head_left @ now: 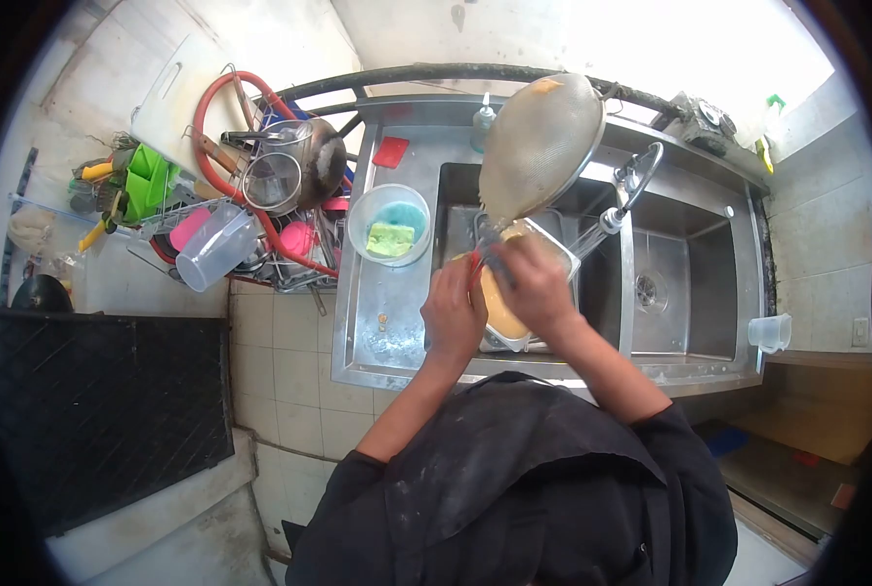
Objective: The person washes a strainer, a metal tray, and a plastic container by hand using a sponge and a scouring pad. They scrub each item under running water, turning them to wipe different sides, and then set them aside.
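A large round mesh strainer (539, 146) is held up over the left sink basin, its bowl tilted. My left hand (456, 311) is closed around something red, probably the strainer's handle. Close beside it, my right hand (527, 283) is closed and smeared by motion around something dark and small that I cannot make out. Below my hands stands a white rectangular container (565, 256) with yellowish-orange contents, partly hidden by my right hand. A round tub (363, 217) with bluish liquid and a green sponge (390, 240) sits on the steel counter to the left.
The faucet (612, 217) rises between the basins. A bottle (484, 117) and a red cloth or pad (390, 152) lie toward the counter's back. A crowded dish rack (290, 264) stands left, and a clear cup (770, 334) is at the right edge.
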Motion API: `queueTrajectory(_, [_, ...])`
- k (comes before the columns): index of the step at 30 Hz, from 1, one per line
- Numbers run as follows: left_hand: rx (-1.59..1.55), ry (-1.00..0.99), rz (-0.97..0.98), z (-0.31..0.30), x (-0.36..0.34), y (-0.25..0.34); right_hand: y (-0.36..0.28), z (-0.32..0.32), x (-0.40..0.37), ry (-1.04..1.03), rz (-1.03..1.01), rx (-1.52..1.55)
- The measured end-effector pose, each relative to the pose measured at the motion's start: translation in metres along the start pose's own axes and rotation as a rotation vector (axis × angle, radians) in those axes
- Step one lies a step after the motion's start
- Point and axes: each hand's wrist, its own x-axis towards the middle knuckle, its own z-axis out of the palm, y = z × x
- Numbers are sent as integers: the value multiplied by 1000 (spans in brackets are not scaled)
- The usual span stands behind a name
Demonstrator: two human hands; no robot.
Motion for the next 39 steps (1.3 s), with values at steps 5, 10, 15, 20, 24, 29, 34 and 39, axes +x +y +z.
queueTrajectory(5, [-1, 37, -25, 1, 1, -1, -4, 2, -7, -40, 6, 79])
queueTrajectory(10, [-164, -112, -140, 1, 0, 0, 4, -18, -18, -11, 47, 279])
queueTrajectory(15, [-229, -180, -227, 1, -4, -18, 26, -35, -47, -6, 186, 389])
queueTrajectory(20, [-642, -165, -340, 2, -4, -12, 23, -50, -54, 53, 325, 481])
queueTrajectory(24, [-830, -281, -456, -10, 0, -16, 1, -56, -45, 65, 136, 265])
queueTrajectory(29, [-756, -168, -312, 0, -6, -17, -22, -41, -25, 155, 19, 152])
queueTrajectory(34, [-606, -142, -128, -4, -11, -4, -30, -18, -14, 117, -23, -1])
queueTrajectory(39, [-655, -236, -212, -12, -4, 3, -26, -29, -32, -102, 51, -103])
